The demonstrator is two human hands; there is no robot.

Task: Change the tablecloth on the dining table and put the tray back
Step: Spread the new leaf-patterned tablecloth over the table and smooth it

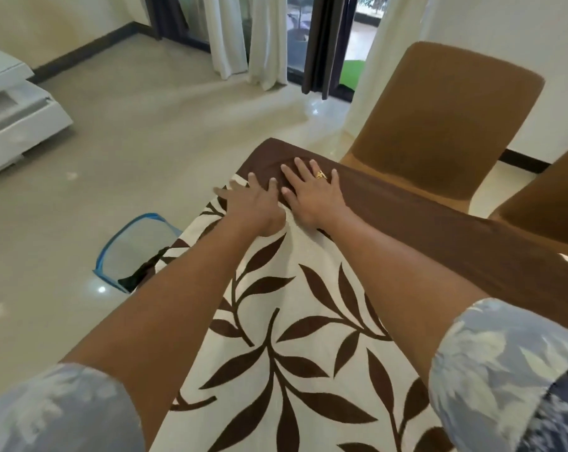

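Observation:
A cream tablecloth with brown leaf print and a plain brown border covers the dining table. Both my arms reach out to its far corner. My left hand lies flat, fingers spread, where the leaf print meets the border. My right hand, with a gold ring, presses flat on the brown border right beside it. Neither hand holds anything. No tray is in view.
Two brown chairs stand at the table's right side. A blue-rimmed mesh basket with dark cloth in it sits on the floor left of the table. White furniture is at far left, curtains and a glass door behind.

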